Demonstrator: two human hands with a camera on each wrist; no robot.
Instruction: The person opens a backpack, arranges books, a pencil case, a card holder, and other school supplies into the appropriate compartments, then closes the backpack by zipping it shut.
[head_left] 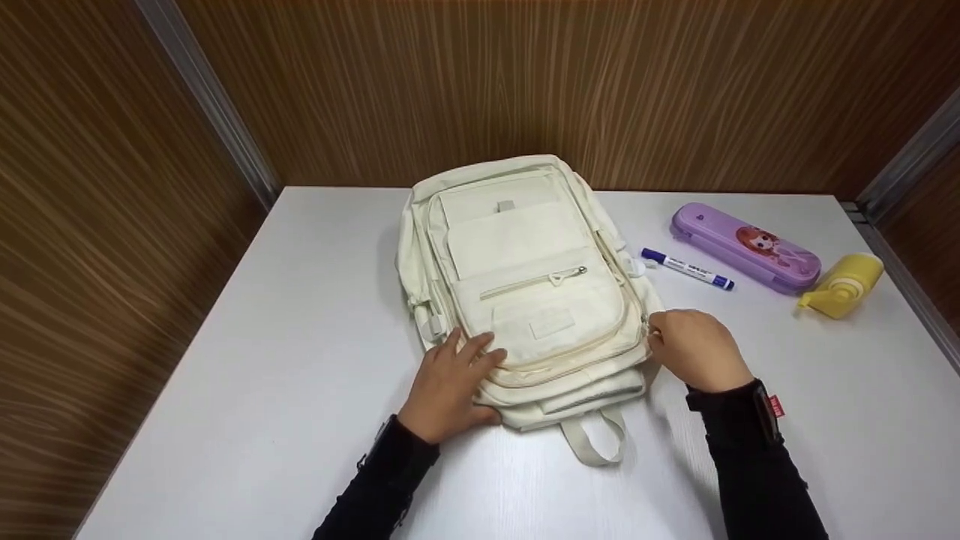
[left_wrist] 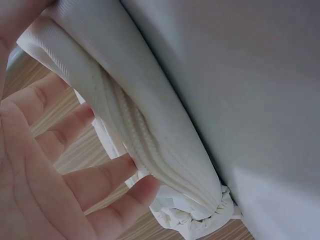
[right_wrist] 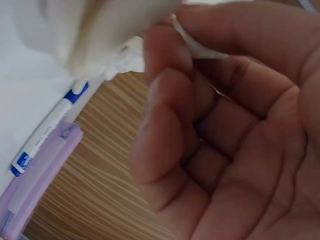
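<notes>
A cream backpack (head_left: 517, 232) lies on its back, its carry loop (head_left: 596, 442) toward the near side. Fingers spread, my left hand (head_left: 446, 386) rests against the lower left side of the bag. The left wrist view shows its fingertips along the seam and a zipper track (left_wrist: 132, 120). At the bag's right side, my right hand (head_left: 697, 349) has its fingers curled, and thumb and forefinger pinch a small cream zipper pull (right_wrist: 197, 49). On the front pocket, a short zipper (head_left: 532, 282) runs across above a stitched label (head_left: 551, 322).
Right of the backpack lies a blue-and-white marker (head_left: 686, 268). Beyond it are a purple pencil case (head_left: 742, 244) with a cartoon figure and a yellow bottle (head_left: 844, 285) on its side. Wood-grain panels (head_left: 480, 90) close off the back of the white table (head_left: 300, 315).
</notes>
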